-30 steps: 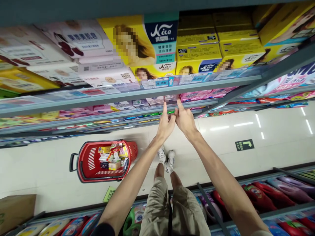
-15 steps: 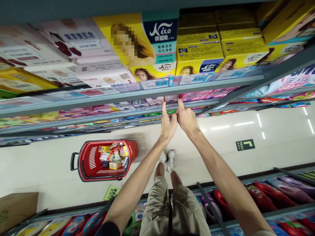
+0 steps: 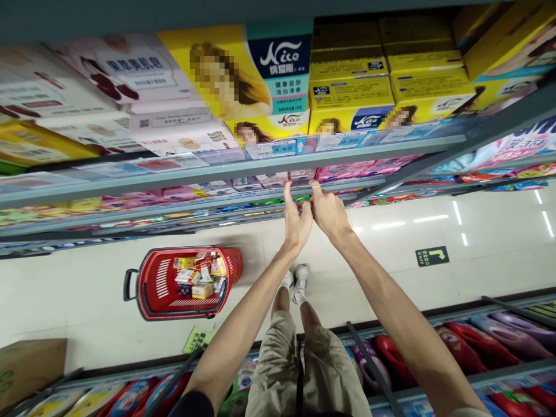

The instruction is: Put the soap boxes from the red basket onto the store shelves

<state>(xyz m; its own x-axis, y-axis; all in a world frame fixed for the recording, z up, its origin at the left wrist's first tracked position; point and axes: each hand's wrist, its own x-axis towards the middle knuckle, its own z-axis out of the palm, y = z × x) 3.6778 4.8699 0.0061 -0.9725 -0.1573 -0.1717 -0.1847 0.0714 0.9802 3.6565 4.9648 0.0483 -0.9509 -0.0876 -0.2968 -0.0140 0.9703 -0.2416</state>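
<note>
My left hand [image 3: 298,221] reaches to a lower shelf with one digit stretched up to its front edge; the other fingers are bent. My right hand [image 3: 328,209] is close beside it, a ring on its outstretched finger. Both fingertips end at the lower corners of a pale pink box [image 3: 303,174], one on each side. Whether they press on it I cannot make out. No item shows inside either hand, and some fingers are hidden. Above my hands, the upper shelf holds yellow Nice soap boxes [image 3: 347,95] and white-pink soap boxes [image 3: 182,130].
A red shopping basket [image 3: 150,284] with several small boxes stands on the floor to my left. Behind me a shelf holds detergent bottles [image 3: 460,347]. A cardboard box [image 3: 32,370] sits at lower left. Pink packs [image 3: 365,169] lie right of my hands.
Both hands have drawn back very slightly from the pale pink box, so more of its front shows. The view has shifted a little; the basket has stayed put.
</note>
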